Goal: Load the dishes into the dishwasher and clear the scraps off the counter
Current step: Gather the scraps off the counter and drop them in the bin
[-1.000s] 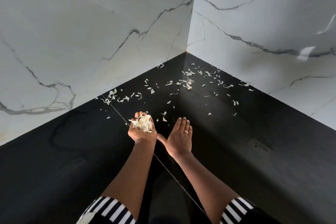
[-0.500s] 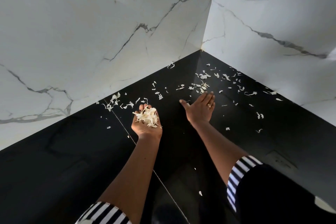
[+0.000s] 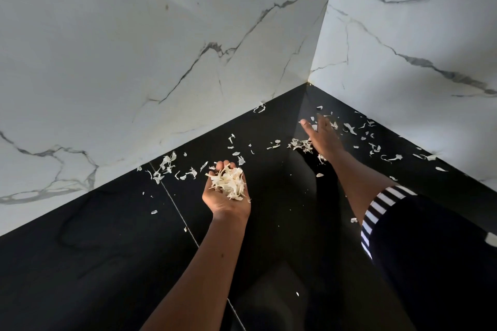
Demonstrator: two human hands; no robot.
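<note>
Left hand [image 3: 221, 203] cupping scraps [image 3: 229, 182], right hand [image 3: 322, 137] outstretched over counter [image 3: 107, 250]

Glossy black counter [image 3: 94, 263] strewn with pale scraps [image 3: 298, 144].

Kitchen: black counter [image 3: 107, 250], marble backsplash [image 3: 134, 48]

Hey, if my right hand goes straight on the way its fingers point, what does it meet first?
The right hand points toward the back corner. It would probably first meet the loose scraps lying just past its fingertips, then the wall corner. Depth here is hard to judge.
</note>
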